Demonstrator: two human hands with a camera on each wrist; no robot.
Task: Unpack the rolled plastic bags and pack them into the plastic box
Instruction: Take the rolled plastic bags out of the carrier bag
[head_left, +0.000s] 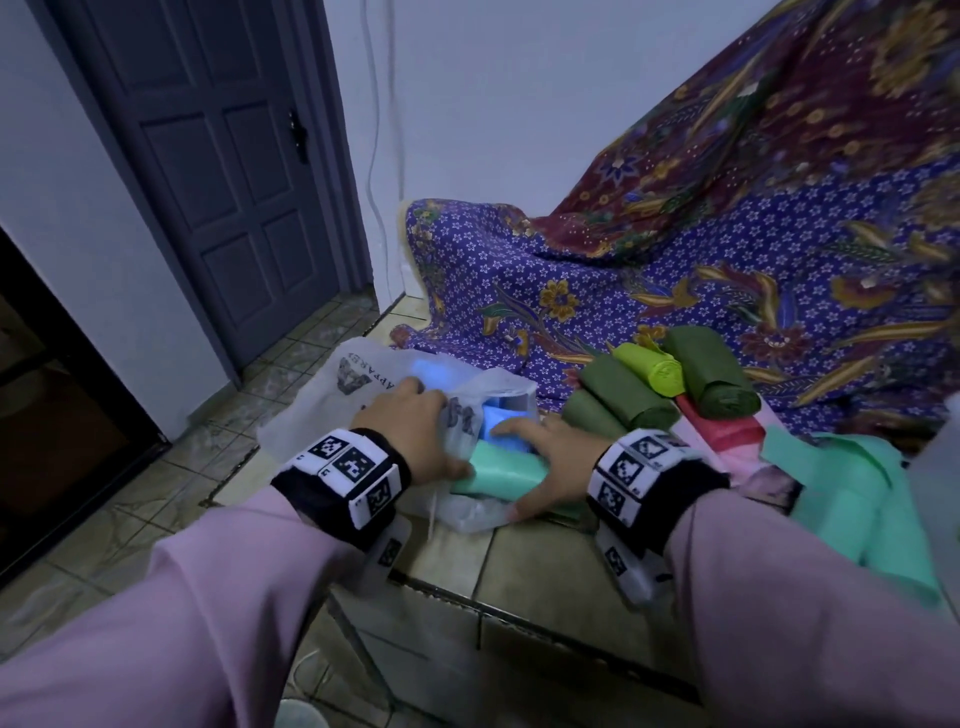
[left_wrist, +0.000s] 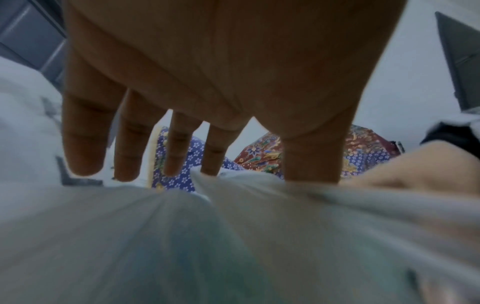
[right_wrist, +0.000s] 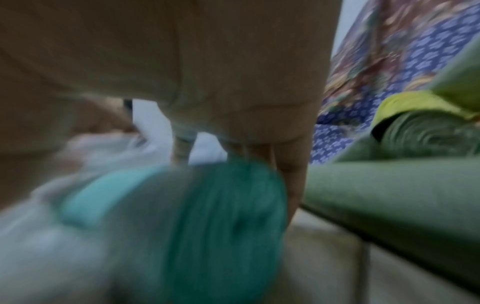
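grey panelled door | batik cloth, draped | tiled floor | white wall

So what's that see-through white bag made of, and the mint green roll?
The white bag looks like thin, glossy plastic film: it crinkles, and blue shows through it. The mint green roll seems to be matte plastic sheet wound up tight; its layers aren't clear here.
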